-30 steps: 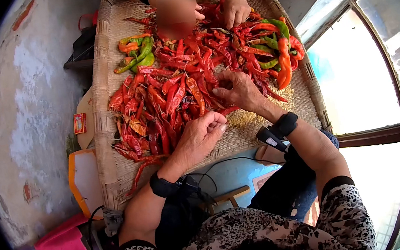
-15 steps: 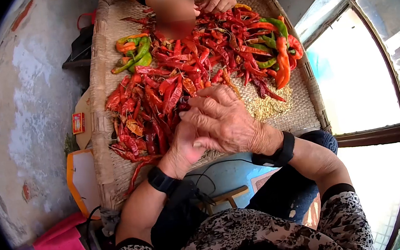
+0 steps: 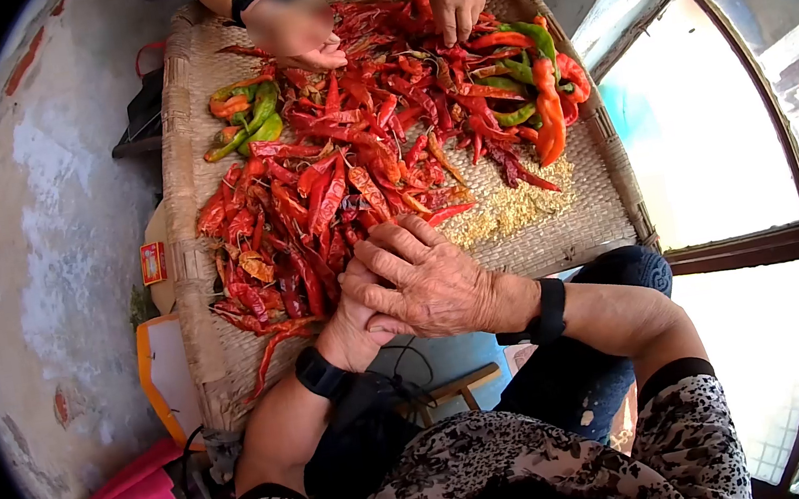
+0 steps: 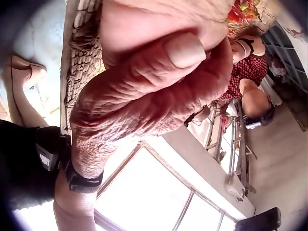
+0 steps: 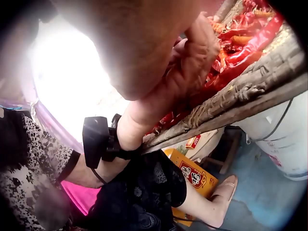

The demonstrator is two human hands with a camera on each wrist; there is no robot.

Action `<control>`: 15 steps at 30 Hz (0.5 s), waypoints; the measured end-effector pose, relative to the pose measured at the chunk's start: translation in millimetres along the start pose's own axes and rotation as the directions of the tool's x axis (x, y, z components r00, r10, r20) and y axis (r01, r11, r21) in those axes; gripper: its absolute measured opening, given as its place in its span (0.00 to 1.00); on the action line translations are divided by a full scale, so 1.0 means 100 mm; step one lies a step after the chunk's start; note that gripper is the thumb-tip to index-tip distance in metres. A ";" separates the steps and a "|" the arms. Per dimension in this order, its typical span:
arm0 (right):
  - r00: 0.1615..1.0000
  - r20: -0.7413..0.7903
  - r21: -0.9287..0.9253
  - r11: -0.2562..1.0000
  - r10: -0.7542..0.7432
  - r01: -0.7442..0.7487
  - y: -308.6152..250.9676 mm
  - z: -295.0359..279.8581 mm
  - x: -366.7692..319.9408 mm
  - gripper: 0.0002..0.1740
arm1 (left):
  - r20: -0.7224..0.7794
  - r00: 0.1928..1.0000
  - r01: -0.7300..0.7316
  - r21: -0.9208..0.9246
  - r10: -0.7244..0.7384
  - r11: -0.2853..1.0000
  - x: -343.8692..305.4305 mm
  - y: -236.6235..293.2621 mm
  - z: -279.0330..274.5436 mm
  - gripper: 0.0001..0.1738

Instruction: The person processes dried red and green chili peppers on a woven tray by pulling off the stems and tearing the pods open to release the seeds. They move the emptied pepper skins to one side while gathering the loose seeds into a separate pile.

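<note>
Over the near edge of the woven tray, the right hand lies across the left hand, its fingers bent over the left one's fingers. The left wrist view shows the right hand close up, wrapped against the left. Whether anything is between the palms is hidden. Dried red peppers are heaped just beyond the hands, and one bright red pepper lies beside the right fingertips. Pale yellow seeds are spread right of the heap.
Green peppers lie at the tray's left, with larger orange-red ones at its right. Across the tray, another person's hand touches the peppers; their other hand is partly blurred. A wall stands left, a window right.
The two hands, apart a second ago, came together over the near peppers and have drawn slightly back toward the body. The other person's hands have moved apart again.
</note>
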State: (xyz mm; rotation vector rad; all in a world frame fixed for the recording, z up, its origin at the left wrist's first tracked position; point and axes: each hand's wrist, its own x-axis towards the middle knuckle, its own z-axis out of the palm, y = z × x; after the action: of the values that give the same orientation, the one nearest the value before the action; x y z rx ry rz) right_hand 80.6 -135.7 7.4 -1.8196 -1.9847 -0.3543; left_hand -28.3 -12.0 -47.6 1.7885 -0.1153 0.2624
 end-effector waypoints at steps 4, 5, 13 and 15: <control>1.000 -0.006 0.051 0.999 0.001 -0.001 0.05 -0.04 0.02 0.28 | 0.001 0.990 -0.140 0.080 0.140 0.987 0.11 0.04 0.01 0.29; 0.997 0.029 0.111 0.991 0.065 -0.068 0.11 -0.09 0.02 0.27 | -0.053 0.960 0.187 -0.610 -0.275 0.770 0.26 0.21 0.09 0.23; 0.813 0.081 0.219 0.785 0.577 -0.579 0.78 0.12 -0.02 0.35 | 0.044 0.956 0.291 0.001 -0.291 0.957 0.45 0.38 0.02 0.11; 0.818 0.088 0.236 0.786 0.569 -0.572 0.78 0.21 -0.02 0.39 | -0.037 0.967 0.249 -0.043 -0.250 0.968 0.45 0.41 0.04 0.07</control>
State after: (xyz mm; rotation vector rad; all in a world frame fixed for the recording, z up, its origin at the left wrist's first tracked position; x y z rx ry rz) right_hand 154.9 -119.5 -19.4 -2.1284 -1.3023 0.0999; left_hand 6.7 -22.3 1.5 1.7379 0.1342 0.1156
